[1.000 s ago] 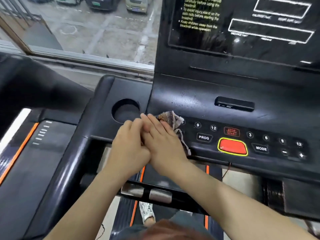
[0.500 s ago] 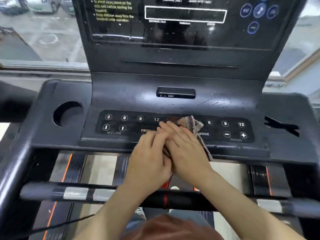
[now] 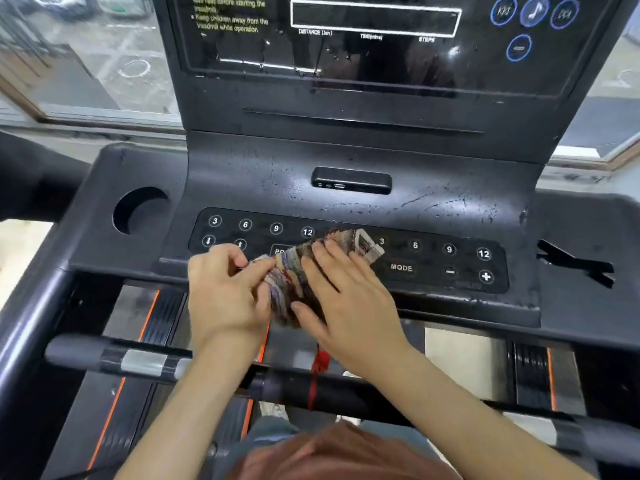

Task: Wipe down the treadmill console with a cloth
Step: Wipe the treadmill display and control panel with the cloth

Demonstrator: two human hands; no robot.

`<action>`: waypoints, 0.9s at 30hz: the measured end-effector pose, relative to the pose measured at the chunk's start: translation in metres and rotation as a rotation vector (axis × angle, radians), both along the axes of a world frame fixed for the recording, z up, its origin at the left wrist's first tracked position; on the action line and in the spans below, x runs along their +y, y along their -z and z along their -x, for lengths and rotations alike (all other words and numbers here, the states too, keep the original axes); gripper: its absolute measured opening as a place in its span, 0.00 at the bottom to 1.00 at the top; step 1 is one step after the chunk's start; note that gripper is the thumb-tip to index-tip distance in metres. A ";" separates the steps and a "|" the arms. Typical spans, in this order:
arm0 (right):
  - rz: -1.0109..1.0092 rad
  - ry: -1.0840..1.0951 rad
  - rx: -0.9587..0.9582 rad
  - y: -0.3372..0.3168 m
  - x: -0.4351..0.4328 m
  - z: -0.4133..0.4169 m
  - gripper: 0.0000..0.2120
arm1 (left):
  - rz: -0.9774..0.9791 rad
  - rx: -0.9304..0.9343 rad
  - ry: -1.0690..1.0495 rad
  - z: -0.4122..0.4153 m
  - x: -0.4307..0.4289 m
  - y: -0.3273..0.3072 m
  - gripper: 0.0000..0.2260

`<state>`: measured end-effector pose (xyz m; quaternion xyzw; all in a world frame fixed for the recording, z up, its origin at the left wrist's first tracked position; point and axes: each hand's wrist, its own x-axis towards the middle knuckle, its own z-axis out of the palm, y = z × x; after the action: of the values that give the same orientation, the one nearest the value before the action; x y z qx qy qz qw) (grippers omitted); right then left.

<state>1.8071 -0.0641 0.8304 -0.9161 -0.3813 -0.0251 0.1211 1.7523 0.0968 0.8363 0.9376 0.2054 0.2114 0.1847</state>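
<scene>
A crumpled, multicoloured woven cloth (image 3: 294, 275) is pressed against the button strip of a scuffed black treadmill console (image 3: 249, 181), pictured from above. The cloth is spread over the middle of the glossy black keypad panel (image 3: 433, 261), between the left "12" key and the right "3" key, and its lower edge hangs over the console's front lip. The right hand (image 3: 349, 299) is laid flat on top of it, with fingers straight and slightly fanned and the thumb set against the cloth's near edge. The left hand (image 3: 225, 296) is held just beside it, its curled fingers closed on the cloth's left end. The white-lettered "MODE" key (image 3: 401, 267) is left uncovered just right of the cloth. A round cup-holder recess (image 3: 138, 211) is cut into the console's left wing, and a black forked clip (image 3: 575, 266) lies on the right wing. Above the keypad, a small rectangular port housing (image 3: 351, 180) and a dark glass display (image 3: 374, 53) with white and yellow lettering are seen. Below the hands, a black handlebar with a silver sensor band (image 3: 145, 363) is crossed by a red cord (image 3: 314, 382).
</scene>
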 end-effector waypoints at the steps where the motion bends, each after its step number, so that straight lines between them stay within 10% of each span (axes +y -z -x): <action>1: 0.000 -0.011 -0.004 0.001 -0.003 0.000 0.27 | -0.003 -0.008 0.012 0.000 -0.006 -0.001 0.16; 6: -0.058 0.049 -0.093 0.000 -0.045 -0.002 0.21 | -0.081 0.107 0.273 0.009 -0.057 -0.001 0.21; 27: -0.136 -0.026 0.001 0.002 -0.036 -0.001 0.20 | -0.028 0.243 0.172 0.011 -0.038 0.004 0.13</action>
<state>1.8076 -0.1005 0.8285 -0.9008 -0.3904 -0.0490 0.1837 1.7417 0.0589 0.8318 0.9729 0.1419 0.0827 0.1628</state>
